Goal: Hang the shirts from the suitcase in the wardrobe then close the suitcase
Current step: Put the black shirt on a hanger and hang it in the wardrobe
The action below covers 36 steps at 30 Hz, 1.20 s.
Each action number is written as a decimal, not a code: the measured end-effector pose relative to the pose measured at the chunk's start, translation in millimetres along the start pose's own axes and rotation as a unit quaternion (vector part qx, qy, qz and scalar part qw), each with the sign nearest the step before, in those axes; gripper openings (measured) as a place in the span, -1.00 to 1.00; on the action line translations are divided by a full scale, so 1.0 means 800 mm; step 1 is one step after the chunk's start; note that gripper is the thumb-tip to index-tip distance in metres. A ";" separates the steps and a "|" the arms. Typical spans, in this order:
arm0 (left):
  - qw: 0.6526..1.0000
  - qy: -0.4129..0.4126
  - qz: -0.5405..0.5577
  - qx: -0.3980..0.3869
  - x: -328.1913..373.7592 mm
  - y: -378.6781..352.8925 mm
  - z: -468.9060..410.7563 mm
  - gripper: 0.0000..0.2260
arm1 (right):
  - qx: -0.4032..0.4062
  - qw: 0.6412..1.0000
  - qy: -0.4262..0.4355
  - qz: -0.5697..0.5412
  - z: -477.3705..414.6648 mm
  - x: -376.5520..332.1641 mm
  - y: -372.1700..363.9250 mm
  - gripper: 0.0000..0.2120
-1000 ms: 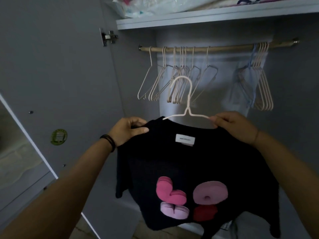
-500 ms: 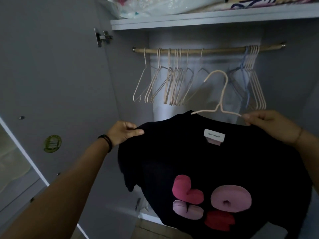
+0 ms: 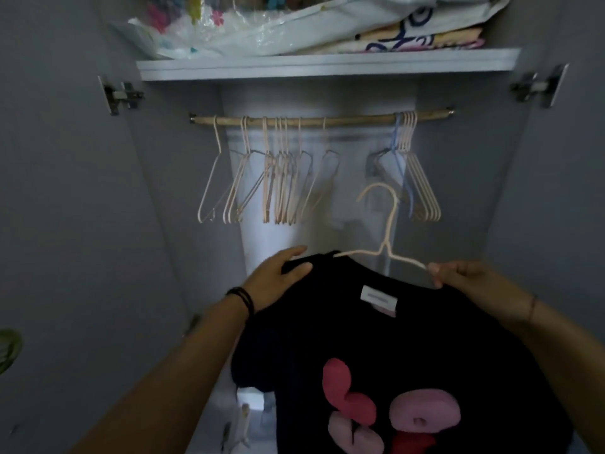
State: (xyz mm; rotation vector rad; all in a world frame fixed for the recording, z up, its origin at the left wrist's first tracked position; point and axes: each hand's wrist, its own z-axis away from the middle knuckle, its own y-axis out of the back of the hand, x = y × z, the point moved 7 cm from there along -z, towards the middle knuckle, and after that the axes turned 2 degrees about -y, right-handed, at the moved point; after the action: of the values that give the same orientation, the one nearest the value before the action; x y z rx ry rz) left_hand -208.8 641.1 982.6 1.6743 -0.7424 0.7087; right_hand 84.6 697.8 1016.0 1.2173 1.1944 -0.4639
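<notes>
The shirt (image 3: 376, 339), black with padded pink shapes on its front, hangs on a pale wire hanger (image 3: 386, 247) and is held up before the open wardrobe, below the wooden rail (image 3: 320, 120) and not yet on it. The left hand (image 3: 275, 280) grips the cloth at the left shoulder, thumb laid over the fabric and the other fingers mostly hidden behind it. The right hand (image 3: 465, 280) pinches the hanger's right arm near its end, fingers curled close together. The hook stands free above the collar with its tip to the left, and it lies broadside to the rail. It will likely need a quarter turn so that it crosses the rail as it comes over. The gap between the left cluster of empty hangers (image 3: 278, 188) and the right bunch (image 3: 415, 185) looks the best target, since the hook should snag nothing there. Raise both hands level so the cloth does not slide, and carry the hook above the rail before lowering it. The wire's right arm shows bare up to the fingers, so that shoulder may want drawing up once the hanger bears the weight. Let the left hand go last. The suitcase is out of view
</notes>
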 end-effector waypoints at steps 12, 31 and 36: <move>0.944 0.076 0.321 -0.024 0.107 -0.121 -0.106 -0.75 | 0.012 0.977 -0.084 -0.193 -0.088 -0.001 -0.027 -0.79; 0.850 0.119 0.511 0.059 0.109 -0.113 -0.318 -0.91 | 0.069 0.982 -0.014 -0.176 -0.195 0.029 -0.011 -0.82; 0.831 0.110 0.542 0.057 0.108 -0.104 -0.368 -0.90 | 0.121 0.968 0.033 -0.217 -0.243 0.025 0.007 -0.82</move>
State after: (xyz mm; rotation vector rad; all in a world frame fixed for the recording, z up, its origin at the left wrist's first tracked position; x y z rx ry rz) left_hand -112.4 934.4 1059.5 1.1120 -1.5113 1.7229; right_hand 9.7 878.2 1023.1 1.1805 1.5014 -0.9236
